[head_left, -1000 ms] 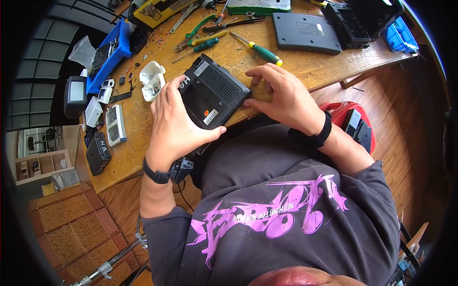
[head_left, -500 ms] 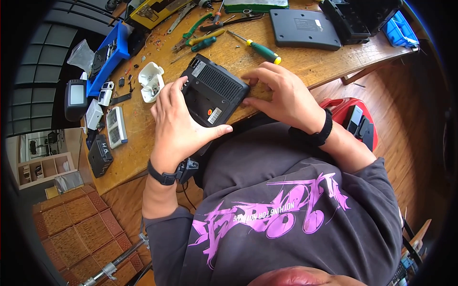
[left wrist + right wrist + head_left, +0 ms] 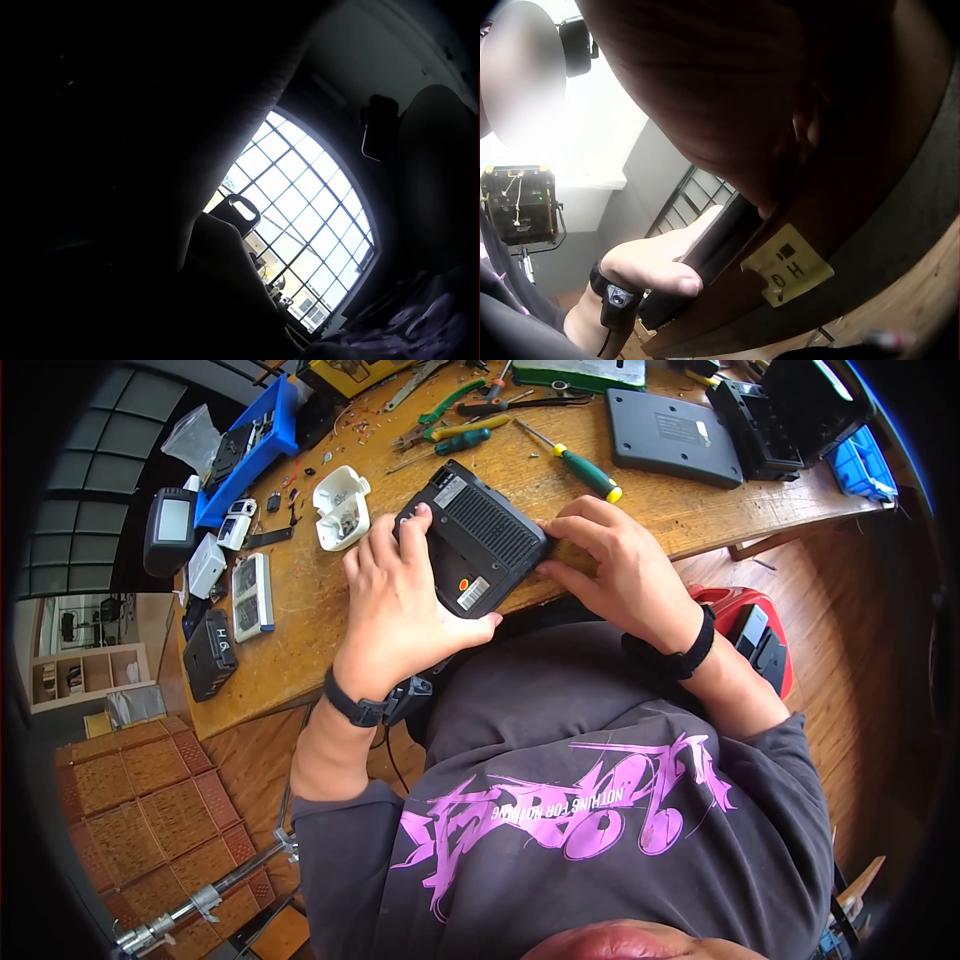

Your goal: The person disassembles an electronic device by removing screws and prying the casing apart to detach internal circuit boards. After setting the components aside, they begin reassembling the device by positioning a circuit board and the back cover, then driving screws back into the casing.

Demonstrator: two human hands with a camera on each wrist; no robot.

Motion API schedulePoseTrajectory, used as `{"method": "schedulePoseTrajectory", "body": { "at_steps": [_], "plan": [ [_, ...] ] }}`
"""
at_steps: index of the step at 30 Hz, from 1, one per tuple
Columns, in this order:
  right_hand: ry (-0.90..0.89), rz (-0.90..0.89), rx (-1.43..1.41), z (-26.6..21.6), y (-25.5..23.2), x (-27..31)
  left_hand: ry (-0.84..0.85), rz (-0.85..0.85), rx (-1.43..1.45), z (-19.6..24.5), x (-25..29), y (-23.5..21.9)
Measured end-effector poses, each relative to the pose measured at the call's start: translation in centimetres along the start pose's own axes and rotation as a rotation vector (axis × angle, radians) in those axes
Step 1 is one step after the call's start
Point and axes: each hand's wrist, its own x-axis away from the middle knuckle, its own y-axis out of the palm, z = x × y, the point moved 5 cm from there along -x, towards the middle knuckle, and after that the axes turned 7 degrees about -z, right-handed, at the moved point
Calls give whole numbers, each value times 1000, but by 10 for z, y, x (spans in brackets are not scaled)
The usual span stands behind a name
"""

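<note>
A black rectangular device (image 3: pixel 480 545) with a vented panel, a barcode label and an orange-red dot lies tilted at the table's front edge in the head view. The left hand (image 3: pixel 400 600) spans its left side, fingers over the far-left part and thumb along the near edge. At its right corner, the right hand (image 3: pixel 630 575) holds index finger and thumb against the casing. In the right wrist view, the left hand (image 3: pixel 649 266) grips the dark device (image 3: pixel 724 236) below the shadowed right hand (image 3: pixel 705 90). The left wrist view is mostly dark; the device cannot be made out there.
A white open case (image 3: pixel 341 508) stands left of the device. Beyond lie pliers, a green screwdriver (image 3: pixel 588 471) and a flat grey-black panel (image 3: pixel 673 436). Blue bins stand at both sides. A black unit (image 3: pixel 210 656) sits near the left table edge, a red stool (image 3: pixel 728 598) beside the table.
The head view has shifted, so the table things appear farther right. The left fingers now cover the device's white marking. The right finger and thumb sit slightly closer together at the corner.
</note>
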Motion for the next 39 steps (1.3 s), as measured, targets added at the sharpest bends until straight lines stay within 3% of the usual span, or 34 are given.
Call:
{"method": "schedulePoseTrajectory", "body": {
  "at_steps": [6, 8, 9, 12, 16, 19, 21, 23, 28, 34, 36, 37, 39],
  "plan": [
    [-15, -26, 33, -17, -8, 0, 32, 60, 54, -6, 10, 0],
    [18, -43, -5, -20, -11, 1, 121, 243, 84, -10, 24, -1],
    [6, -52, -9, -20, -11, -1, 106, 247, 83, -19, 31, 7],
    [180, -41, -223, -8, -8, -5, -146, 355, 237, -46, 64, 27],
    [155, -111, -189, -9, -1, -18, -232, 345, 436, -36, 100, 39],
    [105, -77, -162, -14, 4, -24, -256, 243, 835, -38, 102, 43],
    [139, -110, -193, -17, 4, -26, -237, 301, 804, -39, 100, 36],
    [178, -135, -217, -19, 5, -25, -274, 169, 656, -38, 97, 31],
    [213, -74, -304, -14, 11, -15, -150, 253, 525, -44, 95, 39],
    [261, -77, -421, -7, 12, -3, -29, 397, 716, -44, 96, 58],
    [320, -61, -567, 0, 17, 1, -75, 358, 1048, -47, 92, 68],
    [317, -58, -562, 2, 19, 2, -70, 362, 1049, -44, 88, 66],
    [321, 28, -885, 4, 25, 4, 66, 463, 1386, -38, 81, 59]
  ]
}}
